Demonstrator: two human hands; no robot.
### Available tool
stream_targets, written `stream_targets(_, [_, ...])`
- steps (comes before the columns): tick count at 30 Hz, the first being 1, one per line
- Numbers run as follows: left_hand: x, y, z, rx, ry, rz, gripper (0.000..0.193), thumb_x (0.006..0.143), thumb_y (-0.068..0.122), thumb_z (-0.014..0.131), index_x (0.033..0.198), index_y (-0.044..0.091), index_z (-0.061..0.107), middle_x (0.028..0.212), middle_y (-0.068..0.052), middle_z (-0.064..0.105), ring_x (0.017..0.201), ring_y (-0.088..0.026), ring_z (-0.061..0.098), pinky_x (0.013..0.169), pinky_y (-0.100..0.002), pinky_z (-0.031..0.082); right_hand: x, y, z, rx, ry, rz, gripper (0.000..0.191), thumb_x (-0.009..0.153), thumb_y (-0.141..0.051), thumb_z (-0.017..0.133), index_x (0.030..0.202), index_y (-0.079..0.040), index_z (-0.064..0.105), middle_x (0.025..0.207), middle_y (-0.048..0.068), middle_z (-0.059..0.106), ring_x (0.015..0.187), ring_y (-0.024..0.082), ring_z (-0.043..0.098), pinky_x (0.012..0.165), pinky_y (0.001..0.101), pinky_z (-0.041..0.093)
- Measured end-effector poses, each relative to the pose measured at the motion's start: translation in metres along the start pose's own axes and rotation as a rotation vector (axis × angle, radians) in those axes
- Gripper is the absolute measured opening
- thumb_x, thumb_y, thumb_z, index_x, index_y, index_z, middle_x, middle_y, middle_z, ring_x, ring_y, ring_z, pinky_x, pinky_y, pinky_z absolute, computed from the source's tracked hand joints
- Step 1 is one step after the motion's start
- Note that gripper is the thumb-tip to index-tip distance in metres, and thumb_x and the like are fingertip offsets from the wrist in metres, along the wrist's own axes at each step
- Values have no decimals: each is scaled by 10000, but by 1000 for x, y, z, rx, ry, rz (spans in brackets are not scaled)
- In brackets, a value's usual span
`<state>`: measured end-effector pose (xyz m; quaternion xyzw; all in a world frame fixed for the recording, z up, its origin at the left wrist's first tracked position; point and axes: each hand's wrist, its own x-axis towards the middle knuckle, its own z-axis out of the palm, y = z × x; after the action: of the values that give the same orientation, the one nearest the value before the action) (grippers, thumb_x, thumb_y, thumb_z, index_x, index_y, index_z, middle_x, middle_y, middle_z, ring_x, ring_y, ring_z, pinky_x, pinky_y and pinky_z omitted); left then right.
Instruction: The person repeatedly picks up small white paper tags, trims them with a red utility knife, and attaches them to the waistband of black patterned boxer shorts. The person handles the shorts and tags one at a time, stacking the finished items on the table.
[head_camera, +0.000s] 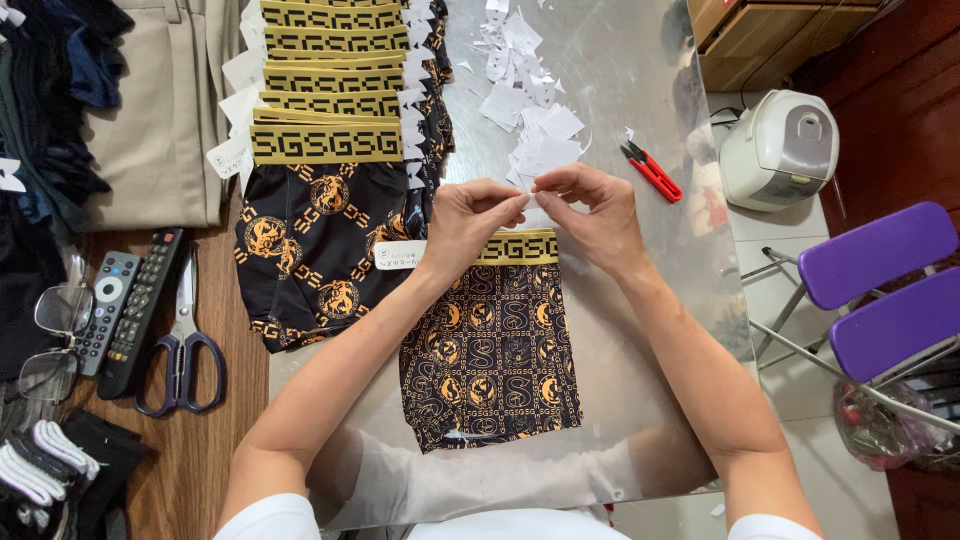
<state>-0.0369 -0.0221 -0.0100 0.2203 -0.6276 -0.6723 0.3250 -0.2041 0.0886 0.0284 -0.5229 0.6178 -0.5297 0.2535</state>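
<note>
While pinched by both hands (535, 215), black-and-gold patterned shorts (490, 345).

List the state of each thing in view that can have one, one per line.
Left hand: pinching a small white tag.
Right hand: pinching the same tag.
Patterned shorts: laid flat under the hands.
Stack of shorts: fanned out, overlapping.
Scissors: closed, lying flat.
Red snips: lying unused.
Glasses: unfolded, on the table.

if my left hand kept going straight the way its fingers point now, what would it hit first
Most likely your right hand: the left hand points rightward, fingertips nearly meeting over the small white tag both pinch.
</note>
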Motion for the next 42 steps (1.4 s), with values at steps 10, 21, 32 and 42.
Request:
stream_targets(10, [-5, -4, 7, -50, -33, 11, 142, 955, 112, 734, 1013, -14, 760, 890, -66, 780, 808, -89, 754, 725, -216, 625, -5, -2, 4, -26, 21, -31, 193, 928, 29, 699, 1115, -1, 733, 1002, 41, 738, 920, 73, 694, 810, 220, 550])
stream_targets(21, [-1, 8, 0, -17, 53, 65, 107, 966, 76, 727, 994, -20, 763, 866, -75, 782, 789, -95, 751, 728, -222, 622, 8, -1, -19, 170, 74, 106, 276, 922, -18, 710, 1196, -36, 692, 1060, 34, 754, 950, 73, 720, 836, 225, 592])
stream_targets(32, [-4, 12, 4, -53, 7, 80, 138, 956, 91, 719, 1002, -31, 765, 900, -72, 761, 813, -107, 751, 747, -239, 639, 1, 11, -13, 141, -34, 79, 118, 972, -27, 721, 1080, 6, 757, 944, 48, 762, 835, 93, 712, 751, 230, 579])
stream_targets(42, [-8, 20, 14, -401, 7, -151, 247, 973, 239, 685, 1018, 9, 765, 919, -79, 785, 827, -142, 773, 741, -257, 643, -12, -33, 8, -434, 218, -574, 244, 878, 45, 841, 1080, -77, 775, 1078, 91, 699, 940, 228, 681, 775, 318, 560])
